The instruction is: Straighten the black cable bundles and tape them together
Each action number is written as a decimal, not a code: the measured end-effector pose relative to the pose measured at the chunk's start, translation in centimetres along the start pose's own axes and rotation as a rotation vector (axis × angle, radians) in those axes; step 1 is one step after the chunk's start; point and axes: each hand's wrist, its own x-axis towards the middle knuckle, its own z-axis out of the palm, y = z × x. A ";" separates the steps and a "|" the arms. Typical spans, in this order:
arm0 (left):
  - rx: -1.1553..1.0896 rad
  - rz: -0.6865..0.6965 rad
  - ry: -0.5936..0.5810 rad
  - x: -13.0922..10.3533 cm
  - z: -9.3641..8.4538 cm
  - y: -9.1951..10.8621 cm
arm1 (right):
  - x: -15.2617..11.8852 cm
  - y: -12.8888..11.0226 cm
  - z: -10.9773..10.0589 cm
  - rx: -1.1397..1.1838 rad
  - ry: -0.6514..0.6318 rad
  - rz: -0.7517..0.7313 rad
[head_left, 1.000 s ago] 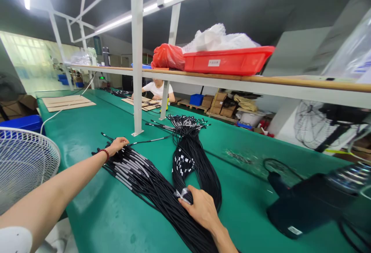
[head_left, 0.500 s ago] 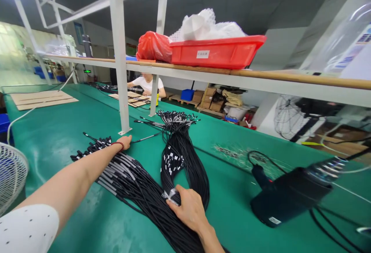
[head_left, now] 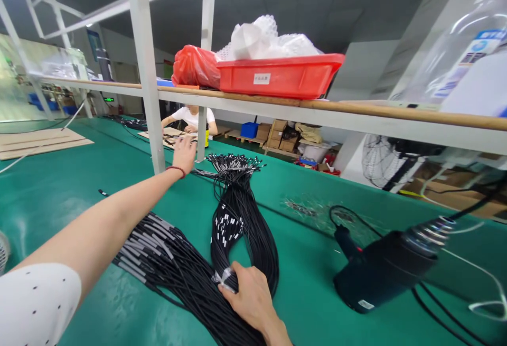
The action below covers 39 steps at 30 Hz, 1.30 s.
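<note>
My right hand (head_left: 250, 296) is closed around a looped bundle of black cables (head_left: 263, 235), at the spot where clear plastic (head_left: 225, 278) wraps it. White tags (head_left: 227, 227) show inside the loop, and the cable ends fan out at its far end. My left hand (head_left: 184, 153), with a red bead bracelet, reaches forward beside the white shelf post, fingers apart and nothing in them. Below that arm a second bundle of black cables (head_left: 174, 256) with grey sleeves lies spread on the green table (head_left: 304, 304); my forearm covers part of its ends.
A black heat gun (head_left: 384, 272) lies on the right with its cord. Wire scraps (head_left: 301, 207) are scattered behind it. Overhead, a shelf (head_left: 277, 104) carries a red bin (head_left: 281, 76); its post (head_left: 144, 71) stands on the table. A co-worker (head_left: 192, 118) sits across.
My left hand has lifted off the near cable bundle's end and moved forward and right, fingers opening. My right hand stays on the looped bundle. The view has turned slightly right.
</note>
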 end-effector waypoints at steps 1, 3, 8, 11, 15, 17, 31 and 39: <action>-0.015 0.055 -0.010 -0.1 0.9 1.5 | 0.0 0.0 -0.1 -0.003 0.001 0.001; -0.046 0.165 -0.098 -1.3 3.4 4.2 | 0.0 -0.1 -0.2 -0.010 0.001 0.002; -0.124 0.283 -0.348 -6.4 10.1 7.2 | 0.0 -0.3 -0.3 -0.011 -0.001 -0.011; -0.156 0.263 -0.399 -7.6 11.8 6.8 | 0.0 -0.3 -0.3 0.000 -0.003 -0.005; -0.185 0.242 -0.426 -7.5 12.5 6.2 | -0.1 -0.2 -0.3 0.005 -0.018 -0.002; -0.199 0.248 -0.425 -7.6 12.4 6.2 | -0.1 -0.2 -0.3 0.008 -0.016 -0.005; -0.410 0.281 -0.137 -25.1 4.6 4.0 | 0.1 -0.1 0.0 0.059 0.031 -0.023; -0.648 0.171 -0.089 -28.2 4.3 4.2 | 0.7 -2.0 -2.4 0.280 0.120 0.095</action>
